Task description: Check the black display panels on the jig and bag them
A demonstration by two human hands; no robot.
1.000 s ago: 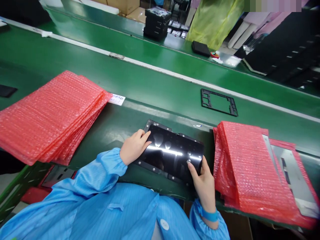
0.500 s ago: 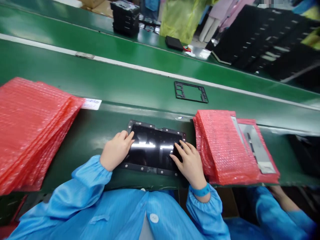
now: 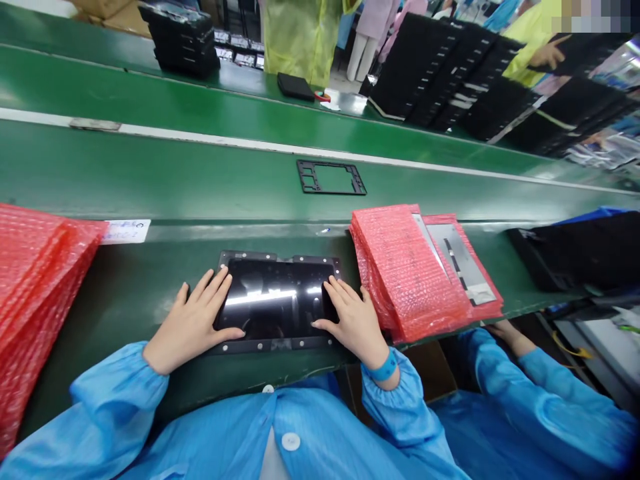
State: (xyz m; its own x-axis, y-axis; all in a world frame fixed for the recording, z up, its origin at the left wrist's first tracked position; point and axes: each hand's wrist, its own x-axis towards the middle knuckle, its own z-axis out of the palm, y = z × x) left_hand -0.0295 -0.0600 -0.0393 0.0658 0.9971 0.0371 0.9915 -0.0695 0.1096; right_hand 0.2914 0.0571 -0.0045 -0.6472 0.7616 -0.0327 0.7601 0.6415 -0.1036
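Observation:
In front of me a glossy black screen panel (image 3: 273, 310) lies flat in a dark frame fixture (image 3: 260, 346) with round metal dots along its edges. My left hand (image 3: 193, 320) is spread over the panel's left end, fingertips and thumb touching it. Over the right end rests my right hand (image 3: 353, 320), its fingers stretched out flat and a blue band on the wrist. Beside that hand is a pile of red bubble-wrap bags (image 3: 410, 273). From one bag a grey metal-backed panel (image 3: 457, 257) sticks out.
More red bubble-wrap bags (image 3: 40, 280) lie at left, with a white label (image 3: 127, 231). A thin black frame (image 3: 303, 180) sits beyond the fixture. Black trays (image 3: 185, 40) are stacked at the back. A co-worker's blue sleeve (image 3: 500, 373) is close on my right.
My left hand has opened from its grip at the panel's left edge and now lies spread on it. My right hand stays on the right end. The view has shifted to the right.

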